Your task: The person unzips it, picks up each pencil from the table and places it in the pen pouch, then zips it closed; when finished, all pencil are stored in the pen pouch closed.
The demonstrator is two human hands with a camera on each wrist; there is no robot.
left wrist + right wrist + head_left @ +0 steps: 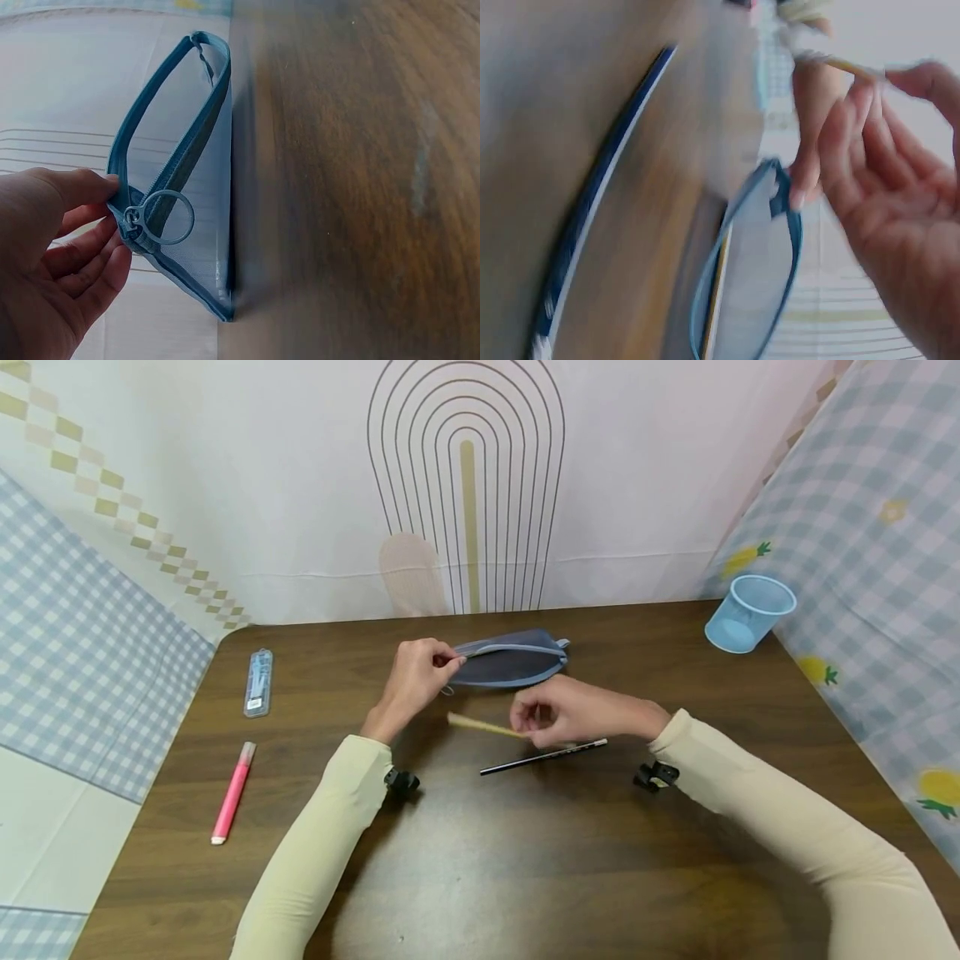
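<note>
A blue mesh zipper pouch (498,670) stands with its mouth parted near the back of the table. My left hand (422,672) pinches its left corner between thumb and fingers, beside the zipper's ring pull (171,217) in the left wrist view. My right hand (577,710) pinches one end of a slim yellow pencil (483,725), blurred, in front of the pouch; its other end points left. Below that hand lies a black pencil (536,759) on the table. In the right wrist view, a yellow strip (718,292) shows at the pouch's mouth; what it is, I cannot tell.
A pink marker (233,793) lies at the left of the brown table (465,877). Behind it is a flat blue clear case (258,683). At the back right corner, a light blue cup (738,618) stands tilted. Patterned cloth hangs around the table.
</note>
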